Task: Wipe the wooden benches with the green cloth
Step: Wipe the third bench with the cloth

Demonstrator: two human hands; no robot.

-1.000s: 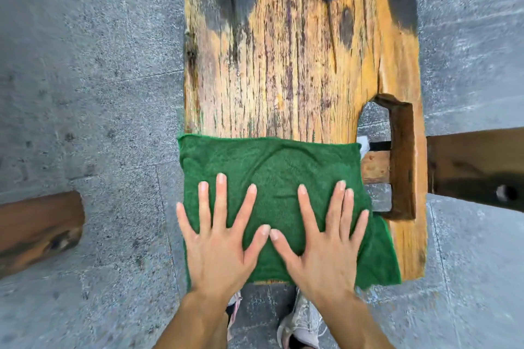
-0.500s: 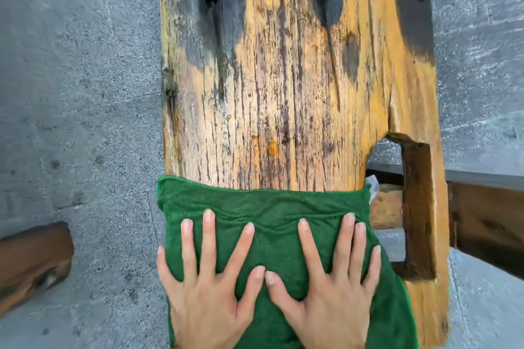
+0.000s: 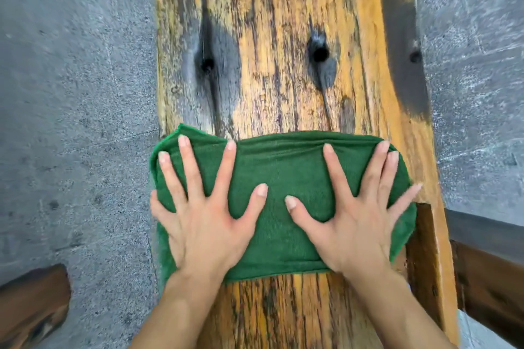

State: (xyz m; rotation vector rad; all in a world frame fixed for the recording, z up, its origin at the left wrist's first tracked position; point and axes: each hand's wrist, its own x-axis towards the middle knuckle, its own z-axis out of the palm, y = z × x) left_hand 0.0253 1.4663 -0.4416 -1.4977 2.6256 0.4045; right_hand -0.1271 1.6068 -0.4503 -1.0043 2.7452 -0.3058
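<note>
A green cloth (image 3: 279, 176) lies spread across the weathered wooden bench (image 3: 283, 51), covering almost its whole width. My left hand (image 3: 204, 212) presses flat on the cloth's left half with fingers spread. My right hand (image 3: 357, 212) presses flat on the right half, fingers spread, its little finger reaching past the cloth's right edge. The cloth's far edge is bunched into a fold. Bare wood shows both ahead of the cloth and behind it, near my wrists.
The bench top has dark grey stains and two knot holes (image 3: 320, 54) ahead of the cloth. A notch with a dark wooden post (image 3: 422, 258) cuts into the right edge. Grey stone paving (image 3: 73, 122) lies on both sides. Another brown bench end (image 3: 31, 303) sits lower left.
Both hands have pushed the cloth forward along the bench, away from the near end. The wood behind it is now uncovered, and the hands have spread further apart.
</note>
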